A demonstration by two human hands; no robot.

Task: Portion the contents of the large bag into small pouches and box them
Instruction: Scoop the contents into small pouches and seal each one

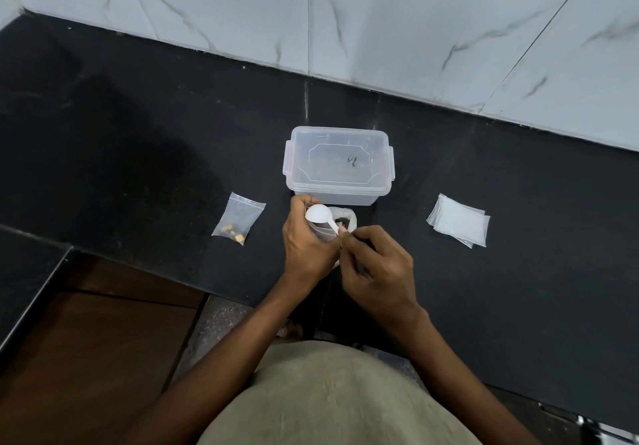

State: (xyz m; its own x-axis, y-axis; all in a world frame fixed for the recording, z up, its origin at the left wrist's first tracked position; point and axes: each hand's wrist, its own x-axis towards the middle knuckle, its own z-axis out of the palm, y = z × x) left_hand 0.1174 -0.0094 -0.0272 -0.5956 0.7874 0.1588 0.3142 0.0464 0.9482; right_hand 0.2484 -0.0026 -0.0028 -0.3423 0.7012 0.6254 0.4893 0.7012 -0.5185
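Note:
On the black counter, my left hand (306, 240) grips a small clear pouch (323, 232) upright. My right hand (378, 263) pinches the handle of a white plastic spoon (320, 216), whose bowl sits over the pouch mouth by my left fingers. Just behind my hands the large bag (344, 220) stands open, dark contents showing inside; my hands hide most of it. A clear plastic box (339, 164) with its lid on stands behind the bag.
A small zip pouch (238, 218) with a few yellow pieces lies to the left. A stack of empty clear pouches (460, 221) lies to the right. Marble wall tiles (380, 19) rise behind the counter. The counter's front edge runs under my forearms.

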